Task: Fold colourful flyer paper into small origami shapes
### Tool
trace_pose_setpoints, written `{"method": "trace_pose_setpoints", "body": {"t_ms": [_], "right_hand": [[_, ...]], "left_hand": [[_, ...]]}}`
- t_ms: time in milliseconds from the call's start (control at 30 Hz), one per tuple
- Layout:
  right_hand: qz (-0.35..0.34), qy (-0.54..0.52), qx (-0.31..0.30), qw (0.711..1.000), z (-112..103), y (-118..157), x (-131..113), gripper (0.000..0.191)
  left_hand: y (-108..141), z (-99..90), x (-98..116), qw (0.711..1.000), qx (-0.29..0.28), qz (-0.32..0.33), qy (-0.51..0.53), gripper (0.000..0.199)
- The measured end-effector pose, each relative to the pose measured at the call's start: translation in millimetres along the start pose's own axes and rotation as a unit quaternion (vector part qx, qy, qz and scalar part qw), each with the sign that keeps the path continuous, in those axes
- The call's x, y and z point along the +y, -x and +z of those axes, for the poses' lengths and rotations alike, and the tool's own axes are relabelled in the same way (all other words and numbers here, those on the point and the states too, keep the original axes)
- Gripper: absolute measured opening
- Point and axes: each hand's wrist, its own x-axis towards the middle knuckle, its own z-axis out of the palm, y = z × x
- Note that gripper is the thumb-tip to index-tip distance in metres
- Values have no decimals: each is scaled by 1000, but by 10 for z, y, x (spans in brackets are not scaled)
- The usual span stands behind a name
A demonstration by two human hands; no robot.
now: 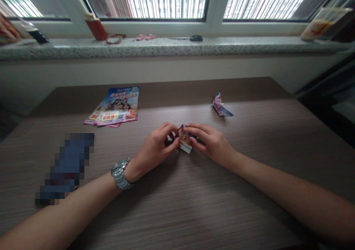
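Barred windows (166, 0) run along the far side of our room, above a speckled stone sill (155, 49). On that sill we see a red container (97, 29) toward the left, a pink item (146, 37) nearer the middle, a slim tool with a dark handle (196, 38) just right of it, and a translucent bag (318, 25) at the far right. Below it stands our wood-grain table (177, 209), with a paler band of light across its far part.

Near the middle of the table, our two hands meet at a small folded printed paper (185, 142). Our left hand (159, 142) is partly curled, thumb and fingertips closed on the paper's left side; a metal-link wristwatch (121, 174) circles that wrist. Our right hand (212, 142) is loosely bent, its thumb and fingers holding the right side – the fingers reach over the top edge.

Beyond our left hand, to the far left, glossy flyers (119, 107) lie overlapped. Nearer on the left is a dark blue oblong (66, 165), too pixelated for us to identify. Beyond our right hand – well apart from it – sits a second folded paper piece (219, 106), with a pointed top and a flap spread rightward.
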Motion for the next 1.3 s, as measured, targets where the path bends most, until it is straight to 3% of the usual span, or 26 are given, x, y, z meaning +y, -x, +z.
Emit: {"method": "trace_pose_setpoints", "body": {"t_ms": [433, 900, 1300], "right_hand": [[-30, 94, -32, 995, -25, 17, -1, 29], [-38, 101, -55, 993, -24, 18, 18, 26], [-11, -12, -32, 999, -25, 1, 5, 24]], "left_hand": [[-15, 3, 32, 999, 6, 3, 37, 4], [4, -1, -1, 999, -3, 4, 38, 2], [-18, -10, -15, 1000, 3, 14, 2, 10]]}}
